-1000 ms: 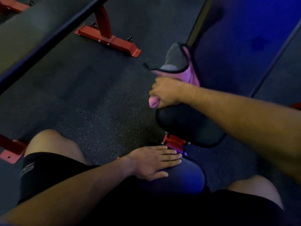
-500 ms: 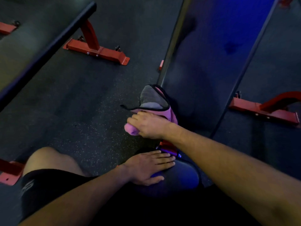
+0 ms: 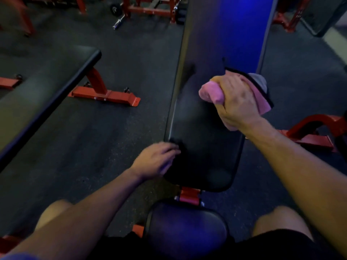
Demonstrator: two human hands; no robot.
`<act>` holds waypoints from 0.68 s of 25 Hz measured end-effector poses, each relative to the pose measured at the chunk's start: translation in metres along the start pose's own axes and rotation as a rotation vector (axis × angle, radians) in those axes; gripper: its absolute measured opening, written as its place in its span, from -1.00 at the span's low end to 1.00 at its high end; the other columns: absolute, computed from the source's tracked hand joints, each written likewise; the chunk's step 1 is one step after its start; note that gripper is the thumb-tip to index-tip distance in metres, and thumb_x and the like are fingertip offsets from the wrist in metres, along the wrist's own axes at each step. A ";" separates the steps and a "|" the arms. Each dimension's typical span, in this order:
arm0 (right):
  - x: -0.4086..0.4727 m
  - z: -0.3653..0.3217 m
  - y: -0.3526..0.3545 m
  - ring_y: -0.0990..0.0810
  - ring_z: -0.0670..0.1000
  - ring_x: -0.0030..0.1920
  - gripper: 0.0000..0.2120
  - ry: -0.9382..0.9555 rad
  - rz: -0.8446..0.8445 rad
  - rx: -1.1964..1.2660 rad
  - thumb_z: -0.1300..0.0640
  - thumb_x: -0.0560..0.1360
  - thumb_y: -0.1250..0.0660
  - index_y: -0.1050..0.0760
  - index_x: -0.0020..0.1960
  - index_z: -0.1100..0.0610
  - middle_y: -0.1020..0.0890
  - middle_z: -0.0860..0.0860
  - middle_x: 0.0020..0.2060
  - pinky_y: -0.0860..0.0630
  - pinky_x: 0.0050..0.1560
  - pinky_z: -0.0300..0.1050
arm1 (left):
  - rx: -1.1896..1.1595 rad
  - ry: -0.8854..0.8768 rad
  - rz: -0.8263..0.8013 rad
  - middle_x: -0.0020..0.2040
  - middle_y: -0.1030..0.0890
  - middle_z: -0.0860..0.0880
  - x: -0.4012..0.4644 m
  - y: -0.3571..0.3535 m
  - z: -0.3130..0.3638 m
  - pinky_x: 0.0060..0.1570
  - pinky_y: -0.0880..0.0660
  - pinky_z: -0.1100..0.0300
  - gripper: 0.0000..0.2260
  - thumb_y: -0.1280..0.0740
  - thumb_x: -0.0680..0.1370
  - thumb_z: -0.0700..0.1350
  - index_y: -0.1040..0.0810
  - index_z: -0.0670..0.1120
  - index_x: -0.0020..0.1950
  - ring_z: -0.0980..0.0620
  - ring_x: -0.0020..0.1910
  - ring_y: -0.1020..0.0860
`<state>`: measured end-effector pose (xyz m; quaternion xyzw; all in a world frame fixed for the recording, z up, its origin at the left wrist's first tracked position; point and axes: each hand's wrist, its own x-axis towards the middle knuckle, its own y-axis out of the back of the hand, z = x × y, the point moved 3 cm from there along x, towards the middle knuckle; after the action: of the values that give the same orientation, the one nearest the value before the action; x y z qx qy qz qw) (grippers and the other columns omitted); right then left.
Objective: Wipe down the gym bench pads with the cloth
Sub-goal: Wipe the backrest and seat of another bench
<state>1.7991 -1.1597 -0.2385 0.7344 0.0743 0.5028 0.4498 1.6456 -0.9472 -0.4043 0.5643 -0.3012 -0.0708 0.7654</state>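
Wiping is under way: right hand [image 3: 237,102] has its grip clamped on the pink cloth [image 3: 208,91], bunched over the long back pad [image 3: 204,128]. Left hand [image 3: 156,161], fingers relaxed, touches the pad's near-left edge below the grip. Next, I judge, a stroke along the pad under steady pressure.

The soft pink cloth [image 3: 208,91] contrasts with the smooth, faintly glossy black bench pad [image 3: 202,128].
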 end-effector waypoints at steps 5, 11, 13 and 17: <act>-0.056 0.028 -0.048 -0.36 0.29 0.47 -0.45 -0.158 -0.234 -0.376 -0.11 0.51 -0.31 -0.41 0.43 0.10 -0.43 0.15 0.45 -0.22 0.42 0.33 | 0.182 0.026 0.124 0.61 -0.31 -0.22 0.078 0.046 -0.065 0.53 -0.31 -0.11 -0.55 -0.22 0.69 -0.14 -0.38 -0.19 0.58 -0.21 0.58 -0.31; -0.069 0.012 -0.071 -0.25 0.28 0.51 -0.22 -0.315 -0.304 -0.382 -0.41 0.52 -0.07 -0.21 0.61 0.00 -0.22 0.10 0.61 -0.15 0.46 0.34 | 0.018 0.058 -0.079 0.72 0.04 -0.07 0.152 0.047 -0.100 0.62 -0.08 -0.23 -0.50 -0.05 0.76 -0.02 -0.05 -0.02 0.71 -0.11 0.69 0.10; -0.079 -0.016 -0.083 -0.30 0.28 0.44 -0.31 -0.322 -0.282 -0.368 -0.32 0.55 -0.09 -0.25 0.59 -0.01 -0.25 0.13 0.59 -0.20 0.40 0.31 | 0.030 0.058 -0.074 0.72 0.06 -0.08 0.150 0.039 -0.103 0.60 -0.09 -0.25 -0.49 -0.04 0.76 -0.02 -0.01 -0.03 0.71 -0.11 0.69 0.14; -0.129 -0.101 -0.132 -0.31 0.27 0.43 -0.30 -0.111 -0.298 -0.266 -0.10 0.45 -0.39 -0.31 0.56 -0.07 -0.31 0.12 0.57 -0.23 0.38 0.29 | 0.062 0.059 -0.061 0.72 0.05 -0.08 0.148 0.040 -0.105 0.60 -0.10 -0.24 -0.48 -0.04 0.76 0.01 -0.01 -0.04 0.71 -0.11 0.69 0.12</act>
<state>1.7010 -1.0963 -0.4129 0.6761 0.0901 0.3948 0.6155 1.8130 -0.9134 -0.3303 0.5985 -0.2633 -0.0683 0.7535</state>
